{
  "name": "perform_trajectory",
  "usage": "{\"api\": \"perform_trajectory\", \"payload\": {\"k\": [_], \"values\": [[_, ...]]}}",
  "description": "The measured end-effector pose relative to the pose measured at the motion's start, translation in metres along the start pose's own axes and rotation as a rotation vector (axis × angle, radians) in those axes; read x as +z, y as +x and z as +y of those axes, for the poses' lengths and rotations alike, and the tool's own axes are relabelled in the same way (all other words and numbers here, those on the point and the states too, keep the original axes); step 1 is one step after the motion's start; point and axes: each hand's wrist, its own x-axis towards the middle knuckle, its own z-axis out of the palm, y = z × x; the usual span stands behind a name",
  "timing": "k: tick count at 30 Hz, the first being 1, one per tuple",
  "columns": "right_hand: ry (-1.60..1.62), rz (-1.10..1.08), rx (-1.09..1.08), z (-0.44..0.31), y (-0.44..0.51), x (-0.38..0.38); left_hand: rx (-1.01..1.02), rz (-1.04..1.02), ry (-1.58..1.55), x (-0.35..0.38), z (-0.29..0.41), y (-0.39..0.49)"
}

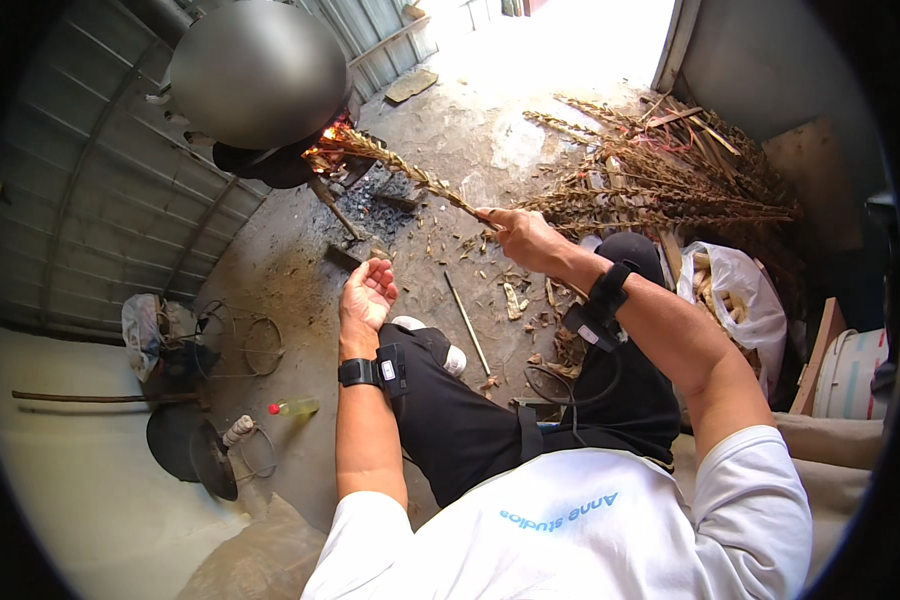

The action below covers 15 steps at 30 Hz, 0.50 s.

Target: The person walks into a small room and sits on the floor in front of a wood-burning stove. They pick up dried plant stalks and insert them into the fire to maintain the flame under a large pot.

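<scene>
My right hand (526, 238) grips the near end of a long dry plant stalk (427, 180) covered in husks or pods. The stalk's far end lies in the fire (330, 150) under a large rounded metal vessel (259, 75). My left hand (370, 292) is held palm up with its fingers curled apart, and nothing is in it. Just beyond that hand, a dark piece (343, 257) and a stick (335, 210) reach towards the ash (379, 202). A thin rod (468, 324) rests on the floor between my feet and the scattered bits.
Dry stalks (645, 195) are piled at the right, beside a white plastic bag (769, 300) of what look like corncobs and a white bucket (855, 375). At the left are a bottle with a red cap (296, 407), wire stands (259, 345) and a dark pan (214, 459).
</scene>
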Motion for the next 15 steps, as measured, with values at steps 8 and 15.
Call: {"api": "perform_trajectory", "payload": {"k": [8, 15], "values": [[0.044, -0.007, -0.005, 0.018, -0.001, 0.005, -0.014, -0.013, 0.0, -0.004, -0.001, 0.003], [0.18, -0.058, 0.048, 0.033, 0.003, 0.006, -0.045, -0.001, 0.054, 0.004, -0.004, 0.005]]}}
